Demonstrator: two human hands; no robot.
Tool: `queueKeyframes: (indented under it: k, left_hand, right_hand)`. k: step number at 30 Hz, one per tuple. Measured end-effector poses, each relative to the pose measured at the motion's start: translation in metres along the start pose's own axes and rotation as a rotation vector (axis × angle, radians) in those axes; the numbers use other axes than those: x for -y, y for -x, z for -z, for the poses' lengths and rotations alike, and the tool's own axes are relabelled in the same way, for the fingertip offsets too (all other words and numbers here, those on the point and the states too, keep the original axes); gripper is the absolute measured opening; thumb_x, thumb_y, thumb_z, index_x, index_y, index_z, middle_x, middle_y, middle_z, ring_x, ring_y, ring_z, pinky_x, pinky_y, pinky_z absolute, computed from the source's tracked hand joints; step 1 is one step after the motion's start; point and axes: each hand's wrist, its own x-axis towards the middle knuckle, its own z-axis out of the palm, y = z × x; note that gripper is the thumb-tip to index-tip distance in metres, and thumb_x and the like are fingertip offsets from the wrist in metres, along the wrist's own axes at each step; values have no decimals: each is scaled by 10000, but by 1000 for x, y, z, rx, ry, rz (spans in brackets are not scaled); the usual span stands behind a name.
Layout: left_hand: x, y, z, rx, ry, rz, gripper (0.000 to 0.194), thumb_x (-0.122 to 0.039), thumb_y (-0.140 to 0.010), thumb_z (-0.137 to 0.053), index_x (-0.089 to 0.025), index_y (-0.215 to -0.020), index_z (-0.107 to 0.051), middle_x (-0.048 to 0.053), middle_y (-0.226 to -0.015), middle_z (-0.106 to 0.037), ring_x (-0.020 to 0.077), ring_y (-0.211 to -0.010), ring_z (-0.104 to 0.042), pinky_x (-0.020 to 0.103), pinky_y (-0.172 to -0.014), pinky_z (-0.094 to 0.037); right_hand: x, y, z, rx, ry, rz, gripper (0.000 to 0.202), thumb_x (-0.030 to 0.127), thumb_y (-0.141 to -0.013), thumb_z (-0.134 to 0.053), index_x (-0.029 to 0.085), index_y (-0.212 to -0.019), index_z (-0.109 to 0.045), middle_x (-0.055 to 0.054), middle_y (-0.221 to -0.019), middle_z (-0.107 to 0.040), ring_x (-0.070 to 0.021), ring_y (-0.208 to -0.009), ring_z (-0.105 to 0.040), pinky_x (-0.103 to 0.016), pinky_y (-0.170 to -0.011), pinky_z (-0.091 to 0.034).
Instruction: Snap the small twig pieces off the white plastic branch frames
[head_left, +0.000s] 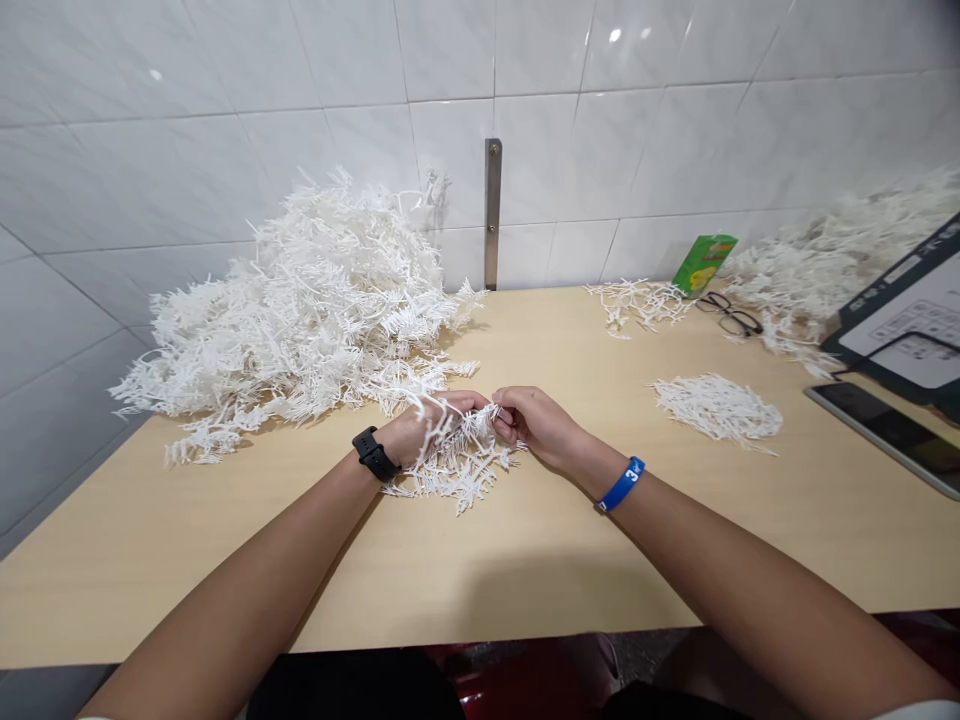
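Using the big heap (pixel 300 300) as landmark, one bunch of white sprigs (pixel 474 432) is just in front and to the right, above the tabletop (pixel 360 600). The left hand (pixel 405 435) grasps it, probably to steady it, while the fingers of the right hand (pixel 546 428) pinch its end, seemingly for finer control. Well right of the heap are one flat pile (pixel 716 407), one loose cluster (pixel 637 302), a second heap (pixel 832 250), one green box (pixel 705 265), one pair of glasses (pixel 740 322) and one phone (pixel 892 430).

black wristband (pixel 375 453) on left wrist, blue band (pixel 622 485) with white markings on right
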Motion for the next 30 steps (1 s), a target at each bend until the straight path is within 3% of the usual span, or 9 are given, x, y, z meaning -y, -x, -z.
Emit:
queueKeyframes:
  k: [4, 8, 10, 12, 16, 19, 21, 25, 30]
  left_hand:
    - [-4, 2, 7, -58, 95, 32, 247, -264, -649, -674, -153, -867, -710, 55, -856, -707, 200, -790, -616, 294, -723, -472]
    - [-8, 4, 4, -45, 235, 106, 443, -519, -779, -494, -122, -832, -685, 102, -757, -684, 225, -664, -600, 338, -613, -461]
    - [-10, 4, -1, -13, 198, 133, 618, -675, -801, -384, -119, -764, -651, 109, -677, -643, 212, -585, -567, 331, -552, -431]
    - [-12, 5, -6, -6, 69, 107, 610, -705, -800, -413, -133, -735, -614, 65, -637, -590, 161, -540, -508, 292, -526, -392]
    - [-18, 6, -10, 4, -273, -27, 359, -504, -781, -643, -148, -772, -601, -13, -677, -507, 103, -597, -432, 234, -568, -352]
    - [-20, 7, -8, 26, -380, -45, 328, -470, -830, -587, -144, -842, -629, -17, -693, -489, 96, -590, -409, 232, -561, -333]
    - [-19, 6, -7, 32, -423, -53, 325, -463, -850, -553, -144, -833, -614, -22, -671, -478, 96, -578, -402, 233, -556, -330]
    - [-10, 3, -7, 0, -377, -48, 273, -417, -855, -539, -152, -794, -572, -13, -671, -512, 115, -606, -457, 242, -586, -380]
    - [-5, 1, -15, 34, -123, -18, 306, -397, -876, -501, -130, -803, -632, 80, -813, -656, 190, -781, -597, 308, -737, -470]
  right_hand:
    - [5, 3, 0, -148, 236, 142, 256, 260, -773, -510, 177, -532, -488, 13, -523, -481, -107, -486, -429, -259, -501, -313]
    - [11, 13, -6, -271, 627, 494, 224, 226, -832, -495, 176, -632, -582, -15, -631, -539, -133, -593, -450, -279, -576, -323]
    - [13, 18, -9, -233, 753, 598, 200, 213, -857, -492, 187, -727, -641, -33, -711, -581, -146, -639, -473, -291, -622, -341]
    - [14, 20, -11, -179, 810, 628, 202, 213, -878, -482, 197, -788, -663, -42, -740, -589, -154, -661, -482, -298, -647, -345]
    - [14, 19, -10, -213, 831, 619, 190, 213, -876, -487, 193, -723, -599, -28, -705, -541, -145, -642, -443, -295, -627, -318]
    - [12, 14, -5, -268, 776, 564, 247, 215, -836, -521, 190, -596, -470, 4, -624, -454, -123, -586, -388, -283, -576, -287]
    - [7, 8, -2, -220, 626, 428, 296, 249, -833, -517, 193, -561, -415, 22, -566, -413, -110, -539, -378, -272, -538, -289]
    - [-4, -4, 4, -56, 242, 128, 260, 313, -822, -506, 191, -596, -468, 32, -502, -445, -111, -452, -432, -261, -470, -354]
    - [-6, -5, 0, 11, 23, 26, 173, 319, -768, -590, 178, -695, -523, 31, -548, -519, -94, -434, -460, -232, -436, -360]
